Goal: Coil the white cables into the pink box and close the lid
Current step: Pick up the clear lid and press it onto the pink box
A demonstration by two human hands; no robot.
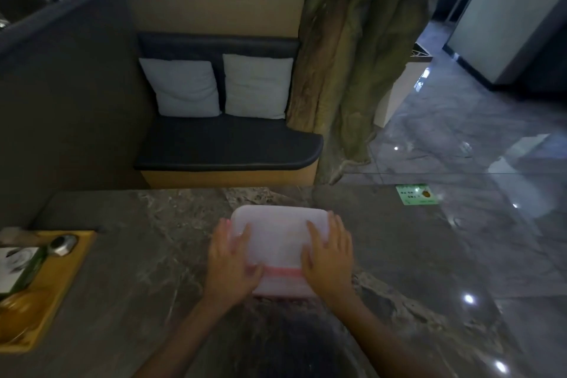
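The pink box stands on the grey marbled counter, near the middle and a little toward the far edge, with bare counter between it and that edge. To the left of the box the counter is free up to a yellow wooden tray at the left side; to the right it continues as a glossy surface with bright light spots, where a small green card lies near the far edge, well apart from the box. The lid lies flat on the box and covers the top, so the inside is hidden and the white cables cannot be seen. A pink-red band shows on the near side under the lid. The left hand rests on the left part of the lid, fingers spread and laid flat, the outer ones over the left edge. The right hand lies on the right part in the same manner, its fingers spread, the outer ones over the right edge. The tray holds a dark green bottle with a metal cap, lying tilted, and an amber glass piece in the near corner. Behind the counter is a dark bench with two white cushions.
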